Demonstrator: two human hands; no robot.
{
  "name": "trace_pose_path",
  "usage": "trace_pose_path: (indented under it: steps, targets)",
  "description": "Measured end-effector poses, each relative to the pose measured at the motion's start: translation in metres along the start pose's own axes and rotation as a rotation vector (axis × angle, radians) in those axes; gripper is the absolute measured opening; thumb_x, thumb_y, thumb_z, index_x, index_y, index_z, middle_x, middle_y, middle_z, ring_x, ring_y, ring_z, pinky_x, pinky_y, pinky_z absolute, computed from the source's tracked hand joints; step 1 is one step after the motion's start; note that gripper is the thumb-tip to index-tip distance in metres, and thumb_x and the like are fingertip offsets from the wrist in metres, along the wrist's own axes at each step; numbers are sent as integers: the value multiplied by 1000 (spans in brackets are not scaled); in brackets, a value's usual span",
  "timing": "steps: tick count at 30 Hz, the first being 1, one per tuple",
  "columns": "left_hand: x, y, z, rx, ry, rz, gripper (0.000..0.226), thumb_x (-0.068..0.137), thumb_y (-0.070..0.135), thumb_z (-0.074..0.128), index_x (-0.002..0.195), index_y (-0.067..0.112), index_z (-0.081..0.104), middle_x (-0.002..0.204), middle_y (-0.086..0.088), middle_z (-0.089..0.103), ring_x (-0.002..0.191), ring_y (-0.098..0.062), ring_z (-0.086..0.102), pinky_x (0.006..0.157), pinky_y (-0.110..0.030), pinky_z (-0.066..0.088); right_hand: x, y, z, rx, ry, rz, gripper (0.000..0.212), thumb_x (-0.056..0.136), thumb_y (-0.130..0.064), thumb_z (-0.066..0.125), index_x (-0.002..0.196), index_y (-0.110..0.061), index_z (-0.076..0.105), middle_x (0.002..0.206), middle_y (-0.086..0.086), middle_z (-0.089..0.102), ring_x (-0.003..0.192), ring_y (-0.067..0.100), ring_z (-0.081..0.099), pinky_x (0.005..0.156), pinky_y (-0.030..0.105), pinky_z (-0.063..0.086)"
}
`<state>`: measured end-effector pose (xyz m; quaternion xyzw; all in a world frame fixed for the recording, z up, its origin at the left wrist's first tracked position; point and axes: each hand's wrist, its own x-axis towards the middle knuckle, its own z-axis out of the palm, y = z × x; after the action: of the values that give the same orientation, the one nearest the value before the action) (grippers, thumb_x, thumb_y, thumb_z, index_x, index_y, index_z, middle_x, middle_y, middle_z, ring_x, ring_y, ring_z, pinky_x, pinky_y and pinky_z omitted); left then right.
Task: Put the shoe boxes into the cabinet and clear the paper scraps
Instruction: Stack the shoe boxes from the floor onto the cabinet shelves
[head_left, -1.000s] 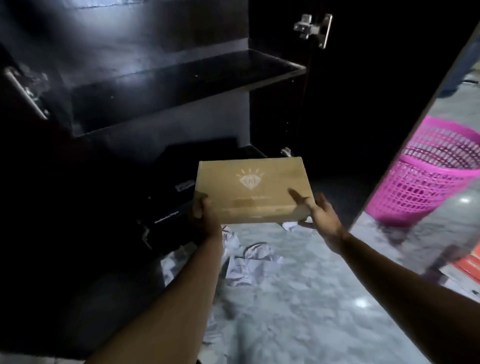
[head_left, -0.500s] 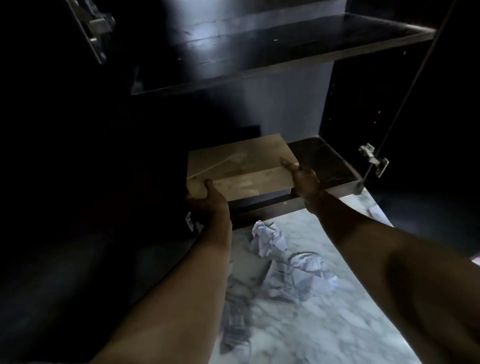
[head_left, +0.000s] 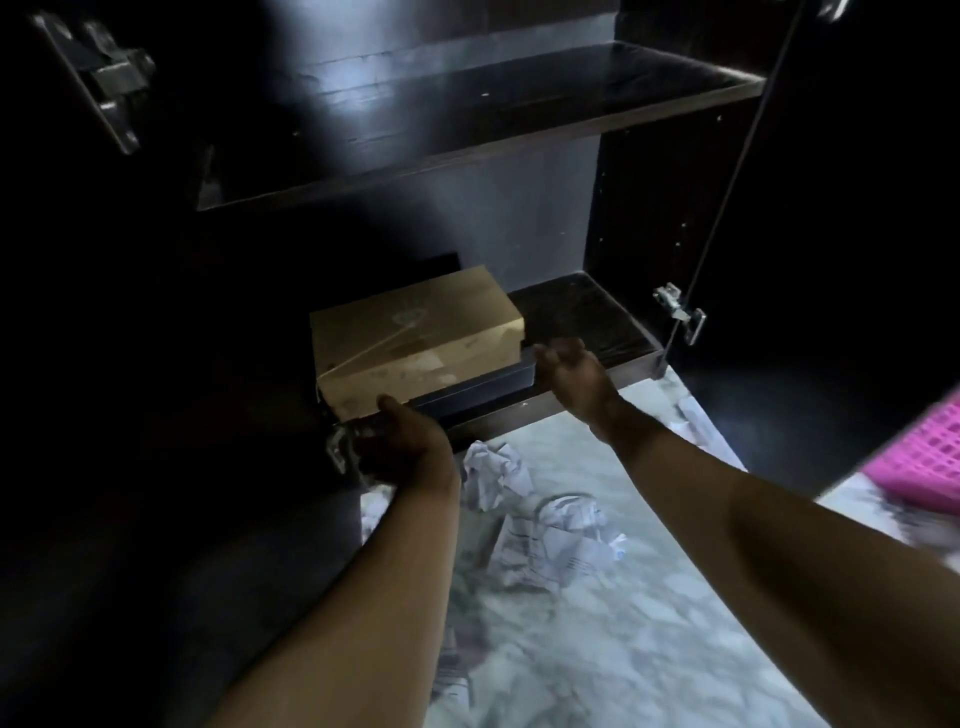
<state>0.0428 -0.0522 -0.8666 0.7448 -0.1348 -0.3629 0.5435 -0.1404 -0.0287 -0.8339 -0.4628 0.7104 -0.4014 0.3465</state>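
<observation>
Brown box (head_left: 415, 335) seemingly inside cabinet (head_left: 582, 306).

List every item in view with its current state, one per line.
Tan box: lying on a dark box on the bottom shelf.
Dark box: flat on the bottom shelf, under the tan box.
Upper shelf: bare.
Cabinet door: open.
Paper scraps: crumpled, on the floor.
Pink basket: on the floor at right, mostly out of frame.
Left hand: at the tan box's near corner.
Right hand: open, beside the boxes.
</observation>
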Motion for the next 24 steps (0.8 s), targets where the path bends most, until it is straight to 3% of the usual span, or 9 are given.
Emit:
trace_pose_path:
  steps: [2, 3, 5, 8, 11, 16, 20, 24]
  targets:
    - [-34, -10, -4, -3, -158, 40, 58, 103, 35, 55, 149, 1, 44, 146, -23, 52, 134, -38, 50, 98, -33, 41, -28, 8, -30, -40, 29, -6, 34, 104, -31, 58, 128, -9, 66, 119, 7, 66, 112, 22, 61, 87, 27, 43]
    - [-49, -15, -3, 14, -243, 81, 50, 102, 31, 57, 141, 0, 53, 136, -21, 61, 126, -37, 57, 85, -28, 41, -42, 13, -46, -68, 46, -16, 27, 102, -31, 60, 122, -15, 71, 120, 6, 69, 113, 23, 63, 92, 30, 46]
    - [-78, -22, 3, 104, -427, 179, 38, 101, 24, 59, 126, -5, 64, 123, -18, 69, 116, -35, 64, 76, -24, 38, -70, 22, -79, -111, 65, -25, 18, 101, -29, 61, 112, -25, 74, 119, 3, 74, 113, 22, 67, 96, 33, 50]
    - [-129, -39, 10, 300, -654, 323, 31, 99, 24, 59, 115, 1, 72, 115, -14, 74, 112, -31, 67, 86, -32, 46, -130, 37, -130, -180, 120, -26, 15, 99, -28, 60, 107, -27, 74, 110, -9, 76, 105, 10, 70, 90, 26, 50]
    - [-195, -65, 5, 432, -900, 382, 27, 96, 32, 58, 108, 12, 73, 111, -10, 76, 108, -29, 68, 90, -33, 49, -199, 63, -177, -199, 224, -6, 12, 95, -32, 59, 98, -31, 70, 104, -9, 75, 99, 12, 72, 94, 32, 56]
    - [-318, -154, -11, 544, -1331, 391, 27, 64, 61, 54, 77, 40, 67, 85, -5, 77, 86, -31, 75, 85, -47, 61, -340, 135, -246, -165, 533, 176, 12, 97, -22, 63, 104, -21, 73, 99, -6, 75, 90, 14, 71, 88, 38, 57]
    - [-409, -187, -57, 735, -1631, 401, 36, 63, 58, 57, 84, 32, 69, 93, -4, 76, 91, -31, 74, 86, -46, 61, -446, 181, -273, -174, 706, 377, 19, 99, -23, 60, 111, -17, 73, 108, 1, 78, 100, 20, 73, 92, 42, 58]
    - [-475, -230, -105, 931, -1882, 481, 28, 76, 49, 60, 97, 34, 68, 102, 5, 72, 99, -24, 71, 91, -41, 57, -552, 223, -287, -157, 918, 589, 30, 95, -37, 58, 108, -12, 70, 105, 5, 77, 94, 25, 72, 88, 46, 58]
